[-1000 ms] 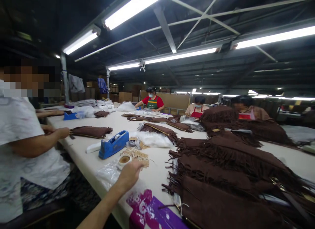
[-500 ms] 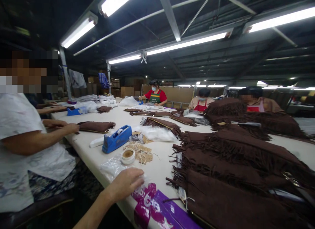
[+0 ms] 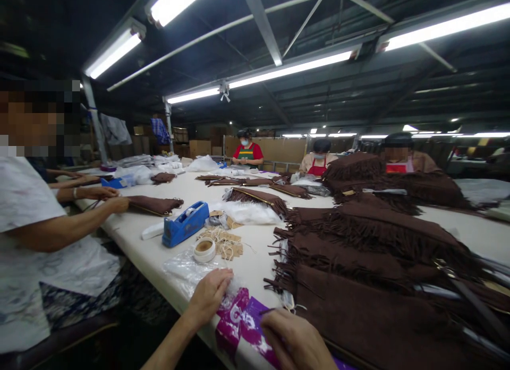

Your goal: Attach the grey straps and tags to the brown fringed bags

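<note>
At the far left a co-worker in a white shirt (image 3: pixel 27 226) is seated at the long white tabletop (image 3: pixel 133 229), one hand (image 3: pixel 118 204) laid on the end of a flat brown bag (image 3: pixel 155 204). Just right of that bag a blue tape dispenser (image 3: pixel 184 224) is set, with a roll of tape (image 3: pixel 204 249) lying flat in front of it and a small heap of stringed paper tags (image 3: pixel 226 243) touching the roll's right side.

Nearer the edge, a sheet of clear plastic (image 3: pixel 183 263) is spread. The left hand (image 3: pixel 209 295) is laid on its right end, where the plastic meets a purple bag (image 3: pixel 239 322) with white print that lies at the near rim of the tabletop. The fingers (image 3: pixel 223 277) are bent down onto the plastic; whether anything is pinched cannot be told.

The right hand (image 3: pixel 295 341) is held over the purple bag's right part and hides it there. Only the back of the hand is seen, fingers curled, so a grip cannot be judged.

Directly right, a pile of brown fringed bags (image 3: pixel 358 285) is stacked against the purple bag, fringe spilling toward it, and the tabletop's right half is covered. Beyond the pile, three more people are seen at the far end.
</note>
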`<state>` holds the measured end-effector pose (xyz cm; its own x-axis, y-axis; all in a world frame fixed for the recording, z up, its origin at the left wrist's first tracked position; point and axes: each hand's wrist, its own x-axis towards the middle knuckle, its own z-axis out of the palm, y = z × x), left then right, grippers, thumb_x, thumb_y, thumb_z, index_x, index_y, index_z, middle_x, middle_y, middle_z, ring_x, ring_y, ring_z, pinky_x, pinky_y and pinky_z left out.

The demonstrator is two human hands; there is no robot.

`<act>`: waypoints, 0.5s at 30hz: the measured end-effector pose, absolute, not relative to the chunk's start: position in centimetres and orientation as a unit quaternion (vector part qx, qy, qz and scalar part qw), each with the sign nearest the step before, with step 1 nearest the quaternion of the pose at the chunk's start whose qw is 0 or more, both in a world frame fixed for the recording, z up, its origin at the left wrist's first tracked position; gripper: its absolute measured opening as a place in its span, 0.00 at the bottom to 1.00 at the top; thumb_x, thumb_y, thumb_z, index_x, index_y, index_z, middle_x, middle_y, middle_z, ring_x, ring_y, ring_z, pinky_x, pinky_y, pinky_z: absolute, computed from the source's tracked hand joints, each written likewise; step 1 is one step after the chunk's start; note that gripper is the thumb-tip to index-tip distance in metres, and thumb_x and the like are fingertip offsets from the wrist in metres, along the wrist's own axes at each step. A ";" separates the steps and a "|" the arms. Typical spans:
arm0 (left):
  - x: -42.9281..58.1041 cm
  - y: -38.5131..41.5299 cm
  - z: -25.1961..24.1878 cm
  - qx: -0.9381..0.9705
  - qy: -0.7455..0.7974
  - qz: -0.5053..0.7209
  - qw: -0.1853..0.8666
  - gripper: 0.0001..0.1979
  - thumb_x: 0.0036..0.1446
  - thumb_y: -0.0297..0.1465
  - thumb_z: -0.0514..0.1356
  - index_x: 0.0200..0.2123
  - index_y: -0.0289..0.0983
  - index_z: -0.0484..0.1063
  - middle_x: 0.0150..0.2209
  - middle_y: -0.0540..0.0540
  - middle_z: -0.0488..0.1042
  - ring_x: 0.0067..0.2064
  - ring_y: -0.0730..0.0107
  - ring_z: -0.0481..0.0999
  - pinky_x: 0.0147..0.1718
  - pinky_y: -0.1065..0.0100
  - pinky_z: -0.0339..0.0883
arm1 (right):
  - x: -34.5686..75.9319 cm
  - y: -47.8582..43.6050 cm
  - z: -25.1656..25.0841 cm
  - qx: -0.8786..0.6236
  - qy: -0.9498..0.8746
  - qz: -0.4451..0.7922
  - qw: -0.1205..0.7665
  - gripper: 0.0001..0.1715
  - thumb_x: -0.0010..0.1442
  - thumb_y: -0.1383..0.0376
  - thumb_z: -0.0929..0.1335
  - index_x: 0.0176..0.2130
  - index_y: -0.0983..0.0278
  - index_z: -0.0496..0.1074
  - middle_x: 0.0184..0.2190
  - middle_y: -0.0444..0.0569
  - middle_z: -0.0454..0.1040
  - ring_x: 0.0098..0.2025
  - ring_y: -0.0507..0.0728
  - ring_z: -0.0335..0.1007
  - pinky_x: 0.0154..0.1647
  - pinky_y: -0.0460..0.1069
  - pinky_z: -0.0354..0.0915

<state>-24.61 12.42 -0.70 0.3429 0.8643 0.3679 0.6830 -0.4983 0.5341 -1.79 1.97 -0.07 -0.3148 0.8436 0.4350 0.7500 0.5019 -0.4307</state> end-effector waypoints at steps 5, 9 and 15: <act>-25.0 12.6 -1.1 0.821 0.466 0.302 0.131 0.19 0.63 0.34 0.48 0.47 0.39 0.77 0.51 0.45 0.77 0.55 0.63 0.73 0.61 0.55 0.60 | -8.6 6.5 1.6 -0.565 -0.784 0.066 0.250 0.09 0.63 0.70 0.64 0.38 0.60 0.74 0.34 0.47 0.77 0.35 0.56 0.74 0.32 0.45 0.60; -25.4 13.1 -1.6 0.837 0.449 0.298 0.095 0.20 0.64 0.36 0.48 0.48 0.40 0.77 0.52 0.45 0.76 0.55 0.60 0.74 0.60 0.53 0.61 | -10.5 7.9 1.7 -0.625 -0.746 0.056 0.221 0.10 0.63 0.72 0.64 0.38 0.63 0.75 0.34 0.52 0.78 0.33 0.59 0.75 0.28 0.47 0.61; -25.7 13.4 -1.5 0.862 0.403 0.299 0.065 0.18 0.63 0.38 0.51 0.51 0.47 0.75 0.53 0.49 0.75 0.55 0.60 0.74 0.58 0.55 0.64 | -9.4 8.7 1.3 -0.605 -0.748 0.059 0.266 0.07 0.61 0.72 0.67 0.33 0.61 0.73 0.30 0.41 0.78 0.33 0.51 0.74 0.33 0.42 0.61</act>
<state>-25.74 13.38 -1.47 0.4959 0.7344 0.4634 0.6565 -0.6664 0.3534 -9.37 8.66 1.31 -0.1266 0.9369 0.3257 0.8740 0.2606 -0.4101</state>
